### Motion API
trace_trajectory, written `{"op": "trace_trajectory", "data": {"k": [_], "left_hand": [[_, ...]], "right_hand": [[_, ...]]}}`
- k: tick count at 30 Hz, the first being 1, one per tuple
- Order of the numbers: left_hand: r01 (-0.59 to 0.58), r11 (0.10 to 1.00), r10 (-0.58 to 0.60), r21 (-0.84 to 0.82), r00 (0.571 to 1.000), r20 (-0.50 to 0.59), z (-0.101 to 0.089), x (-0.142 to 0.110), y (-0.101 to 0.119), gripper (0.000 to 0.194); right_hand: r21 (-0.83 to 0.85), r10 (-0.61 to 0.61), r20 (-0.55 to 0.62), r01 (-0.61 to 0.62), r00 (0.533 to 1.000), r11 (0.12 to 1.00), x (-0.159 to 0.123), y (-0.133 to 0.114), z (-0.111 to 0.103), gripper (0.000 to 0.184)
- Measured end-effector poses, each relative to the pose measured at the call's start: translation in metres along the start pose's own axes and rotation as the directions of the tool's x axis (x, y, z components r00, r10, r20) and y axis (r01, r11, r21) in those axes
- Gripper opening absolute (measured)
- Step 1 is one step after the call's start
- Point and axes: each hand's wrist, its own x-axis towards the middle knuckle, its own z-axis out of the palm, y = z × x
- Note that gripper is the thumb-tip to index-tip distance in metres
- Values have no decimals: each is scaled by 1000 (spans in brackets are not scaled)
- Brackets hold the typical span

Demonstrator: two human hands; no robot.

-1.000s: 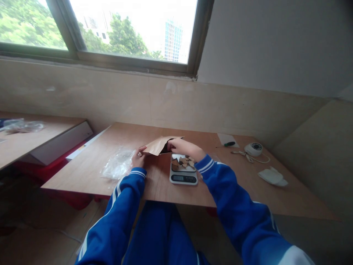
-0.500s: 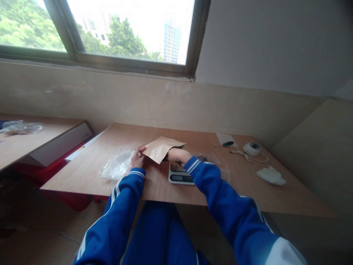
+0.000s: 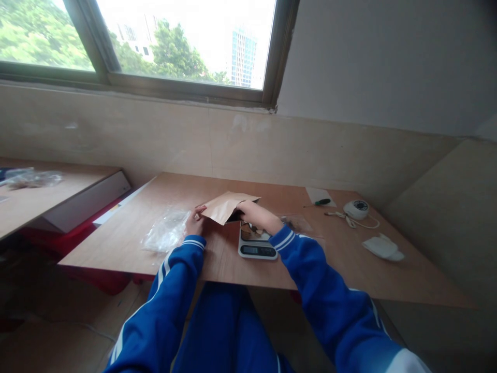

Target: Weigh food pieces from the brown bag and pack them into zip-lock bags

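Note:
My left hand (image 3: pixel 194 221) pinches the near edge of a brown paper bag (image 3: pixel 225 205) held tilted above the wooden table (image 3: pixel 341 269). My right hand (image 3: pixel 257 215) is at the bag's open mouth, over a small digital kitchen scale (image 3: pixel 256 244); its fingers curl toward the opening and their tips are hidden by the bag. A few brown pieces (image 3: pixel 254 231) lie on the scale's platform, partly covered by my right wrist.
A clear plastic bag (image 3: pixel 165 232) lies left of my left hand, another clear bag (image 3: pixel 297 224) right of the scale. Farther right are a green-handled screwdriver (image 3: pixel 321 202) on white paper, a white round device (image 3: pixel 357 209) with cable, and a crumpled tissue (image 3: pixel 382 247). A second table (image 3: pixel 39 199) stands left.
My right hand reached deep into the bag half a second ago and has drawn back to its mouth. Fewer brown pieces show on the scale than a second ago.

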Motion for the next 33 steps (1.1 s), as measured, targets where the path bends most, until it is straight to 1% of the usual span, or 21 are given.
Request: {"op": "trace_trajectory", "data": {"k": [3, 5, 7, 10, 13, 15, 17, 19, 20, 23, 26, 29, 30, 33], "left_hand": [[13, 1000, -13, 7, 1000, -7, 0, 0, -1, 34], [32, 999, -31, 15, 999, -13, 0, 0, -3, 33], [53, 998, -53, 23, 999, -13, -1, 2, -7, 33], [75, 996, -75, 37, 997, -8, -2, 4, -13, 34], [83, 995, -83, 55, 996, -16, -2, 6, -17, 35], [88, 994, -87, 68, 996, -25, -2, 6, -19, 35], [94, 992, -91, 82, 995, -37, -2, 6, -20, 34], [103, 990, -98, 98, 994, -51, -3, 7, -20, 34], [109, 988, -103, 107, 993, -59, -3, 7, -20, 34], [130, 983, -120, 133, 990, -80, -4, 8, -20, 36], [144, 978, -132, 154, 988, -84, -4, 8, -21, 39], [152, 974, -142, 166, 987, -71, -4, 8, -21, 42], [153, 974, -143, 169, 987, -69, -4, 8, -21, 42], [151, 973, -141, 174, 988, -69, -4, 8, -21, 42]], "right_hand": [[111, -117, -75, 125, 990, 986, -5, 2, -8, 43], [180, -118, -141, 143, 983, 973, -10, 1, -14, 40], [269, -97, -218, 155, 971, 950, -19, -1, -21, 36], [440, -36, -314, 179, 949, 880, -34, -2, -30, 28], [561, 58, -386, 185, 921, 807, -47, 8, -35, 27], [600, 108, -410, 179, 906, 779, -51, 20, -32, 30], [626, 126, -383, 156, 915, 764, -50, 35, -24, 31], [623, 136, -321, 101, 937, 776, -44, 49, -11, 29], [594, 149, -294, 58, 944, 803, -39, 56, -4, 28], [434, 205, -260, -76, 944, 898, -21, 73, 21, 25], [329, 228, -241, -141, 943, 934, -8, 80, 39, 19], [282, 218, -216, -153, 952, 947, -5, 80, 46, 10], [268, 216, -217, -154, 952, 951, -6, 79, 46, 10], [243, 221, -249, -160, 943, 957, -11, 76, 38, 22]]}}
